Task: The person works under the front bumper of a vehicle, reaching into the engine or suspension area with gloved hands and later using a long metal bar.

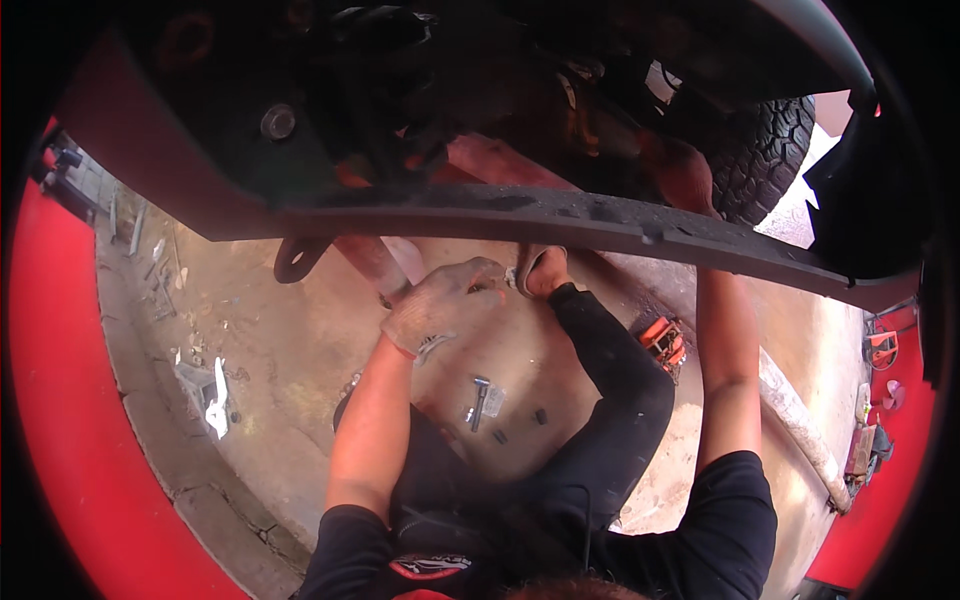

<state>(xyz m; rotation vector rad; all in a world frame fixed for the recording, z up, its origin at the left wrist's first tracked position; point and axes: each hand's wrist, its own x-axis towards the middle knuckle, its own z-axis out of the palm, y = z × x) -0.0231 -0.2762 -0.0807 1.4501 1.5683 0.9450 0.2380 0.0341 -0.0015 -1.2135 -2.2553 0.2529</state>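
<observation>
Above me is the dark underside of a vehicle, with a long black lower edge (480, 205) running across the view. In a light work glove, my left hand (445, 305) is below this edge with its fingers curled in. Something small may be at its fingertips, but I cannot make it out. My right hand (685, 175), also gloved, reaches up behind the edge into the underside. Its fingers are lost in shadow, so their grip is hidden. Between my legs, a ratchet-like tool (479, 403) lies on the floor near a small dark socket-like cylinder (541, 416).
A knobbly tyre (765, 160) stands at the upper right. Below the edge hangs a dark bracket with a hole (300, 258). An orange tool (663, 342) rests beside my right leg, near a pale pole (803, 425). White scraps (216, 400) lie at left.
</observation>
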